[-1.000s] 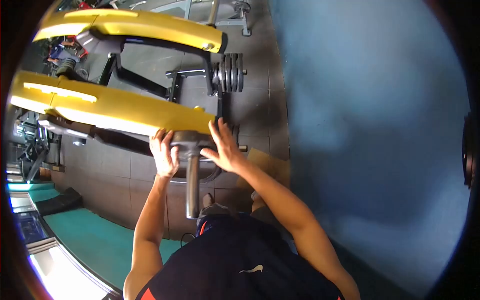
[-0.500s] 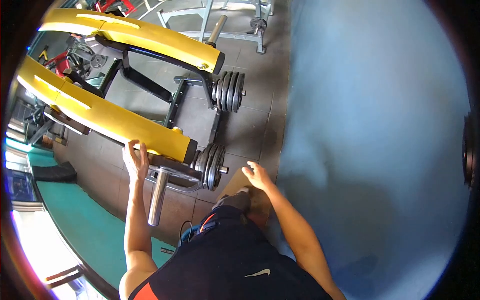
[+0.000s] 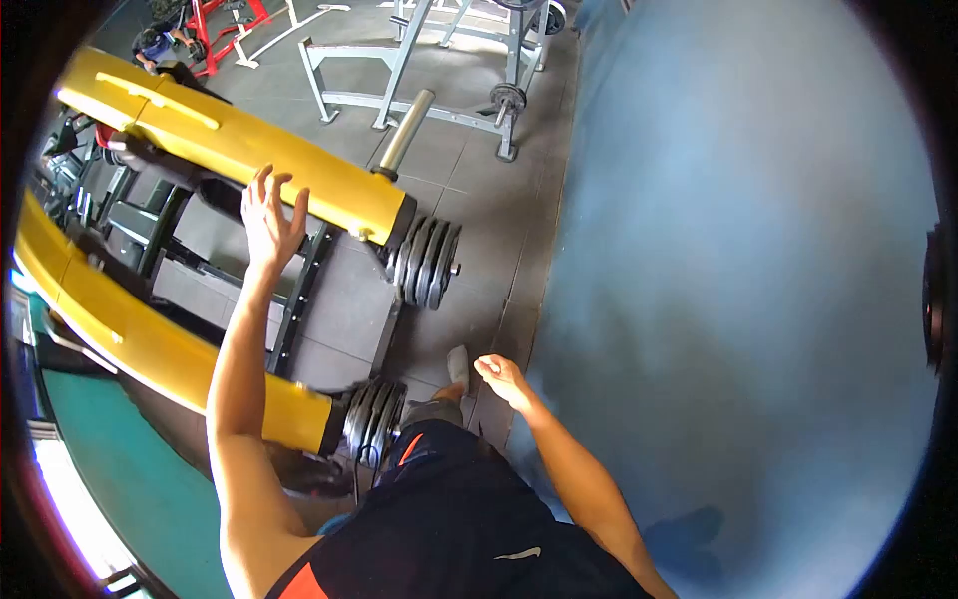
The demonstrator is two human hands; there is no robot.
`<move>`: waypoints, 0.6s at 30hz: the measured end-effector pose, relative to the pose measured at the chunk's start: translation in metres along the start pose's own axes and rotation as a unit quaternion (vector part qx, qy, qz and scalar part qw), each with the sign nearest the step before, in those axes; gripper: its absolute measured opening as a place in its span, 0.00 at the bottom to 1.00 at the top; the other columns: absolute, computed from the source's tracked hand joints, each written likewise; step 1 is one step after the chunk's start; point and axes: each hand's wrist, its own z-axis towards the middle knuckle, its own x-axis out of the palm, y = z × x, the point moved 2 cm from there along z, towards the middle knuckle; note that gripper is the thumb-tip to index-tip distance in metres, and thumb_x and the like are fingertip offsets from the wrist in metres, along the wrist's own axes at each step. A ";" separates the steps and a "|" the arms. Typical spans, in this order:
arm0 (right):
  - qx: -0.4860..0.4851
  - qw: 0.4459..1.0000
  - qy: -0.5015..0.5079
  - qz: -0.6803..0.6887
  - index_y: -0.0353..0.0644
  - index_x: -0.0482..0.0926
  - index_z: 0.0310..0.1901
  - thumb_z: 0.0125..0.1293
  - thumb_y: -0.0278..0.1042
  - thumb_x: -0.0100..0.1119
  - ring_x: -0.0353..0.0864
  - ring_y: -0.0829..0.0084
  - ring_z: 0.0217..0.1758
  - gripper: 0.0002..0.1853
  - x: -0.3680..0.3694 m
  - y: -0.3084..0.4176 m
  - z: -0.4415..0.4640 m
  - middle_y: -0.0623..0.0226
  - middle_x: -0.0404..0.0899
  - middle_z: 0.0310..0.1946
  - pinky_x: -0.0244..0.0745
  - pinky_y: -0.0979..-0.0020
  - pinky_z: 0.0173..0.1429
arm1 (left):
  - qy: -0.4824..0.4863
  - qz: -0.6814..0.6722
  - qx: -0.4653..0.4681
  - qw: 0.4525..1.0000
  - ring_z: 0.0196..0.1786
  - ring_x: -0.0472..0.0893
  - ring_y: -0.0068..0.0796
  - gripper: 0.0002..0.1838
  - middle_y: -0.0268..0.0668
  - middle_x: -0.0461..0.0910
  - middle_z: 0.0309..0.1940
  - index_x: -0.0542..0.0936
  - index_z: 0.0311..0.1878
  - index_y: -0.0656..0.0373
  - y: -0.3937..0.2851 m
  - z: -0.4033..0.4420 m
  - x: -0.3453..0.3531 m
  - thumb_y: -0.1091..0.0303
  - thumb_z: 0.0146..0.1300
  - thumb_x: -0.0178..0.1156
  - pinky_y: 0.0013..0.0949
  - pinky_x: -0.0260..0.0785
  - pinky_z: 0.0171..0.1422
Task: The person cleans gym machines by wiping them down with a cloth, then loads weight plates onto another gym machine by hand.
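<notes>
My left hand (image 3: 271,222) is raised with its fingers apart, over the edge of the far yellow machine arm (image 3: 329,185); whether it touches is hard to tell. It holds nothing. My right hand (image 3: 505,379) hangs near the blue wall (image 3: 738,299), its fingers curled and nothing visible in them. The near yellow arm (image 3: 170,349) passes beneath my left forearm. Black weight plates (image 3: 427,264) sit at the end of the far arm, and more plates (image 3: 373,421) at the end of the near one, beside my leg.
A metal peg (image 3: 407,135) sticks up from the far arm. Beyond it stands a grey rack (image 3: 399,70) with a small plate (image 3: 508,98). A person (image 3: 155,42) is at the upper left near red equipment. Grey tiles (image 3: 344,304) cover the floor.
My left hand has left the near yellow arm and moved up to the far one. My right hand came off the near arm earlier and its fingers have curled. The view has shifted forward along the machine.
</notes>
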 end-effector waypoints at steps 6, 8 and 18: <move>0.192 0.955 0.095 0.206 0.41 0.72 0.59 0.64 0.64 0.57 0.80 0.61 0.50 0.34 -0.021 0.030 0.121 0.56 0.79 0.51 0.75 0.62 0.51 | 0.039 0.083 -0.073 0.993 0.73 0.55 0.62 0.25 0.58 0.61 0.68 0.71 0.58 0.60 0.050 0.065 0.158 0.54 0.64 0.58 0.60 0.49 0.73; 0.237 0.933 0.088 0.257 0.37 0.67 0.62 0.63 0.69 0.53 0.77 0.55 0.57 0.42 -0.016 0.039 0.174 0.51 0.76 0.56 0.71 0.54 0.60 | 0.068 0.153 -0.086 0.982 0.75 0.53 0.58 0.27 0.58 0.58 0.69 0.71 0.59 0.63 0.057 0.063 0.181 0.52 0.64 0.57 0.58 0.44 0.75; 0.386 0.868 -0.106 0.292 0.40 0.65 0.66 0.56 0.78 0.53 0.71 0.61 0.53 0.50 0.068 -0.055 0.454 0.58 0.67 0.60 0.74 0.56 0.48 | 0.190 0.186 -0.191 0.945 0.76 0.52 0.55 0.32 0.57 0.53 0.72 0.68 0.62 0.62 0.044 0.088 0.183 0.55 0.58 0.62 0.59 0.38 0.77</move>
